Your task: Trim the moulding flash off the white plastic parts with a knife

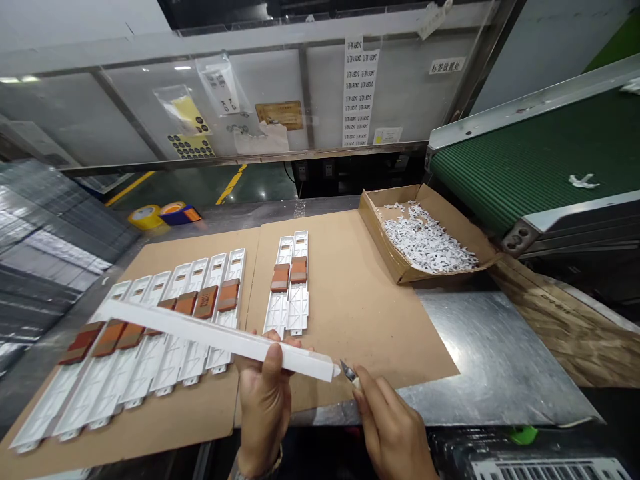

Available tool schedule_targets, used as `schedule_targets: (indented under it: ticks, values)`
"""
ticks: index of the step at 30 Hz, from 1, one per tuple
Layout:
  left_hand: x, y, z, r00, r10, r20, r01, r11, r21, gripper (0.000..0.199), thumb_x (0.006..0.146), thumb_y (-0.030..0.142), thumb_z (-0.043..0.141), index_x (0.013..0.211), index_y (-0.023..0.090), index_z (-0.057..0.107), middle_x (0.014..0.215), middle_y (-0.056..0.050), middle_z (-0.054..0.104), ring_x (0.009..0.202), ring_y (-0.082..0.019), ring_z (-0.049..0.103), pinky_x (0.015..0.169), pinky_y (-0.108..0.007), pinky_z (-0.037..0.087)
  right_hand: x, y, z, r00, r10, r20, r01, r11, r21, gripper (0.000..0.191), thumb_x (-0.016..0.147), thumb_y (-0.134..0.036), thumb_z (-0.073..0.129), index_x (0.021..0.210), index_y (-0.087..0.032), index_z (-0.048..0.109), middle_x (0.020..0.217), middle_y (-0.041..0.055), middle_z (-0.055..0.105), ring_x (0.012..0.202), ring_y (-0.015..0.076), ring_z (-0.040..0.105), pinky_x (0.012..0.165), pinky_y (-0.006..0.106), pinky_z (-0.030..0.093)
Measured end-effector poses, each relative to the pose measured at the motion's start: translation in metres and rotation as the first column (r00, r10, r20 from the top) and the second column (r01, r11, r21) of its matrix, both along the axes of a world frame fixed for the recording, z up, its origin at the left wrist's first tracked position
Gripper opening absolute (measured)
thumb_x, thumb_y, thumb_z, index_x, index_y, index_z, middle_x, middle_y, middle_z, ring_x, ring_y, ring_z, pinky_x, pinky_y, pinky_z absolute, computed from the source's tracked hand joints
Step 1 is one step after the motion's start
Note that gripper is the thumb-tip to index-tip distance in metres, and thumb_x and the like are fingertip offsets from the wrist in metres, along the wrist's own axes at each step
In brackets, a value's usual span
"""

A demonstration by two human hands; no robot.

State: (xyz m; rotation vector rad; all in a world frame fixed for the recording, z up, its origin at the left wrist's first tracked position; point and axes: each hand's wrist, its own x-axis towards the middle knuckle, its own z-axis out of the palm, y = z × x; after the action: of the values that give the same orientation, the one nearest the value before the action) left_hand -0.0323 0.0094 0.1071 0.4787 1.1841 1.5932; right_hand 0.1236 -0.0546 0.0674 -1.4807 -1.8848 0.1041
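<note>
The left hand [267, 387] pinches a long white strip [200, 331] near its right end, thumb pressed on the near side and fingers wrapped behind. The strip is held up over the near part of the tabletop [480, 353], slanting from its right end by the knife [351, 375] up to the far left, so that it crosses in front of a row of white parts [143, 370]. The right hand [393, 420] grips the small knife between thumb and forefinger, the other fingers curled in. Its blade points at a little tab [337, 369] on the strip's right end, just beside it; whether the edge touches cannot be told.

The step in hand looks like trimming that tab. The next move seems to call for a steady left hold and a short, controlled stroke of the blade, kept clear of the left fingers and of the strip's face.

Under the row lies a cardboard sheet [350, 300]; two more white parts [299, 303] lie on it, right of the row, and orange-brown blocks [205, 302] rest across the pieces. On the far right, a cardboard box [383, 243] holds a heap of small white scraps [425, 240], next to a green conveyor belt [540, 147].
</note>
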Motion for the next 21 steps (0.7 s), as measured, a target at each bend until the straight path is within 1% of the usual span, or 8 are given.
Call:
schedule_targets:
  ticks: [2, 4, 6, 9, 14, 18, 21]
  values:
    - [0.0008, 0.0001, 0.0015, 1.000, -0.001, -0.009, 0.001, 1.000, 0.002, 0.045, 0.063, 0.040, 0.077, 0.092, 0.024, 0.047, 0.084, 0.004, 0.055, 0.072, -0.014, 0.063, 0.060, -0.025, 0.054, 0.0021, -0.0001, 0.0016, 1.000, 0.002, -0.022, -0.002, 1.000, 0.000, 0.029, 0.094, -0.019, 0.040, 0.118, -0.011, 0.055, 0.096, 0.0122, 0.067, 0.086, 0.0206, 0.067, 0.065, 0.025, 0.054]
    - [0.0018, 0.0003, 0.0011, 1.000, 0.012, -0.009, -0.012, 1.000, 0.023, 0.050, 0.063, 0.038, 0.078, 0.097, 0.027, 0.044, 0.085, 0.005, 0.055, 0.073, -0.014, 0.063, 0.060, -0.024, 0.054, 0.0032, -0.0019, 0.0021, 1.000, 0.002, -0.031, -0.001, 1.000, 0.014, 0.030, 0.093, -0.018, 0.043, 0.120, -0.011, 0.053, 0.096, 0.0124, 0.066, 0.085, 0.0206, 0.067, 0.067, 0.026, 0.054]
    - [0.0027, 0.0003, -0.0001, 1.000, 0.018, -0.007, -0.018, 0.999, 0.034, 0.055, 0.062, 0.037, 0.079, 0.099, 0.030, 0.040, 0.085, 0.006, 0.054, 0.073, -0.014, 0.063, 0.060, -0.025, 0.054, 0.0030, -0.0044, 0.0015, 1.000, 0.013, -0.024, -0.013, 1.000, 0.024, 0.034, 0.092, -0.017, 0.045, 0.124, -0.011, 0.051, 0.090, 0.0112, 0.066, 0.077, 0.0193, 0.066, 0.064, 0.026, 0.053]
    - [0.0040, 0.0002, -0.0012, 1.000, 0.016, -0.008, -0.016, 0.999, 0.031, 0.055, 0.062, 0.037, 0.079, 0.099, 0.030, 0.039, 0.084, 0.006, 0.053, 0.072, -0.014, 0.063, 0.061, -0.026, 0.054, 0.0006, -0.0070, -0.0010, 0.999, 0.046, -0.002, -0.046, 0.998, 0.036, 0.036, 0.091, -0.016, 0.047, 0.126, -0.011, 0.049, 0.082, 0.0093, 0.064, 0.067, 0.0178, 0.064, 0.056, 0.025, 0.051]
    - [0.0047, -0.0003, -0.0008, 0.999, 0.040, 0.005, -0.040, 0.999, 0.000, 0.060, 0.059, 0.039, 0.081, 0.100, 0.029, 0.038, 0.085, 0.005, 0.054, 0.073, -0.015, 0.063, 0.061, -0.028, 0.055, -0.0023, -0.0074, -0.0048, 0.999, 0.048, 0.010, -0.048, 0.999, 0.014, 0.035, 0.091, -0.016, 0.046, 0.125, -0.009, 0.049, 0.083, 0.0100, 0.064, 0.067, 0.0181, 0.063, 0.055, 0.025, 0.049]
    - [0.0046, -0.0015, -0.0013, 0.999, 0.037, 0.008, -0.037, 0.999, -0.013, 0.053, 0.062, 0.037, 0.079, 0.099, 0.027, 0.041, 0.085, 0.005, 0.055, 0.074, -0.014, 0.063, 0.063, -0.026, 0.054, -0.0023, -0.0060, -0.0047, 0.997, 0.069, 0.034, -0.069, 0.997, 0.017, 0.035, 0.092, -0.016, 0.046, 0.126, -0.009, 0.047, 0.085, 0.0107, 0.064, 0.070, 0.0184, 0.064, 0.056, 0.025, 0.050]
    - [0.0044, -0.0020, -0.0020, 0.999, 0.035, 0.007, -0.035, 0.999, -0.028, 0.048, 0.063, 0.037, 0.078, 0.096, 0.025, 0.044, 0.084, 0.005, 0.056, 0.074, -0.014, 0.063, 0.063, -0.026, 0.054, -0.0023, -0.0047, -0.0028, 0.998, 0.063, 0.027, -0.064, 0.997, 0.031, 0.034, 0.092, -0.016, 0.044, 0.125, -0.008, 0.047, 0.084, 0.0110, 0.064, 0.068, 0.0185, 0.064, 0.055, 0.026, 0.050]
